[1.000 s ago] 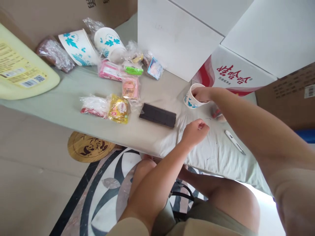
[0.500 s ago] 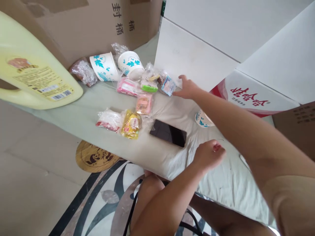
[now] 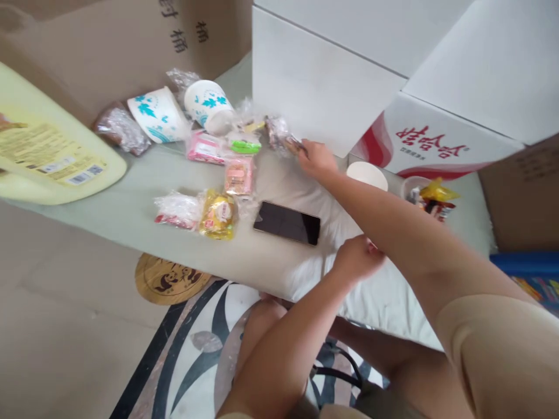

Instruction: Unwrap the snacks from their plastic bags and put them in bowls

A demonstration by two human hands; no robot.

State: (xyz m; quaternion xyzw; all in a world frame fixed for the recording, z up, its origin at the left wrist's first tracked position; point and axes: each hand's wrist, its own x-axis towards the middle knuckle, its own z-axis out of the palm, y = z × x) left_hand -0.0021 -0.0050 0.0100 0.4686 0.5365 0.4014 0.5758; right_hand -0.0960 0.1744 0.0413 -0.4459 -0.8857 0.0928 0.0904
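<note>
"桶" stands twice on the brown carton [image 3: 109,64]

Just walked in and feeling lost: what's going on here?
The person's right hand is at a small wrapped packet near a white box; whether its grip is closed isn't clear. The left hand is curled over the cloth. A phone lies nearby, and the right forearm partly hides a white cup.

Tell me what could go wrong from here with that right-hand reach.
The clear wrapping on the packet at the right hand's fingertips looks slick, so the grip might slip.

The right forearm crosses in front of the white cup in this view; pulling back low could knock it.

The phone lies nearby, so a dropped packet might land on it.
</note>
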